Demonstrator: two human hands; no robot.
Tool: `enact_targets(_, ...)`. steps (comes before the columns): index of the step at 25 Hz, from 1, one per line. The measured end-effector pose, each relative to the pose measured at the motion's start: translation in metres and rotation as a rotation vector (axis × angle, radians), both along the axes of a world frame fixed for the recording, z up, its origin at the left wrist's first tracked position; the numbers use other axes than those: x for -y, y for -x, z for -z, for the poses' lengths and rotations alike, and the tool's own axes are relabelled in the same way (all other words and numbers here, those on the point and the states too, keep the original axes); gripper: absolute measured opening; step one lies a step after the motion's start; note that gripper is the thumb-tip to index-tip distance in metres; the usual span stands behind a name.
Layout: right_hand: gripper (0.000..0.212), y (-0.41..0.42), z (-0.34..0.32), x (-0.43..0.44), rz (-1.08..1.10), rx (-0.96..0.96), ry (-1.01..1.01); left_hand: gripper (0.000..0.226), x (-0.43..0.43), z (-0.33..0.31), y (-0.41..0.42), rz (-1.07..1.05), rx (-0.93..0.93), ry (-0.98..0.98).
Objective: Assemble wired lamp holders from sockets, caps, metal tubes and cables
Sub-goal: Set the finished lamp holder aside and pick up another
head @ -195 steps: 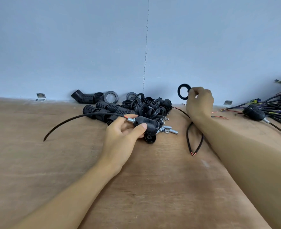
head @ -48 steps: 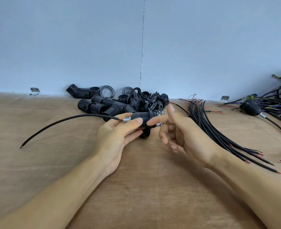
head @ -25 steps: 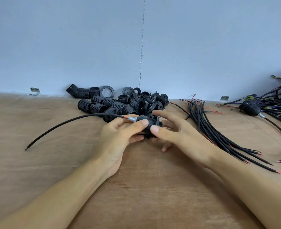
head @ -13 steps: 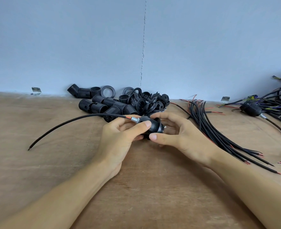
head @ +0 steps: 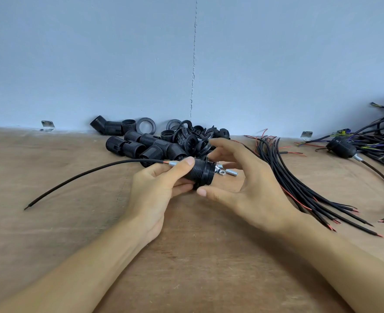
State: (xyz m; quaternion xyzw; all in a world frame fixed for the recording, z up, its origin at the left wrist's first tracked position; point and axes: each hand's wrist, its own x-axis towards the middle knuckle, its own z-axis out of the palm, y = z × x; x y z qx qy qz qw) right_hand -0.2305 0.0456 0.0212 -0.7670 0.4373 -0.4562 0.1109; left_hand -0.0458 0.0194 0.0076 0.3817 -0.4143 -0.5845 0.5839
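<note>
On the table point(head: 51, 222), between the cables point(head: 299, 184) and the pile point(head: 150, 145) of parts, our left hand point(head: 155, 190) grips the socket point(head: 197, 172), thumb on top, fingers curled beneath. The socket lies crosswise, long axis left to right, its cable point(head: 85, 175) trailing left and its ring point(head: 210, 175) facing our right hand point(head: 249, 188). That hand is open, fingers spread just beside the ring, thumb under it. We judge it the nearer one to turn the ring.

right hand point(head: 243, 188) now spread open beside the socket point(head: 197, 172), ring point(head: 209, 175) seated on its threads, no longer gripped
</note>
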Motion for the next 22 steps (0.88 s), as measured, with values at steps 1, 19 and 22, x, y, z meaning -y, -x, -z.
enact_targets(1,0.079,0.000,0.001,0.000,0.007,-0.010,0.002,0.032,0.000,0.000,0.000,0.002,0.003,0.008)
enact_targets(19,0.032,0.009,-0.004,0.018,0.383,0.321,-0.117,0.016,-0.007,0.009,0.006,-0.025,0.504,0.293)
enact_targets(22,0.019,0.024,-0.012,0.026,0.394,0.699,-0.170,0.010,-0.004,0.011,0.006,-0.065,0.548,0.291)
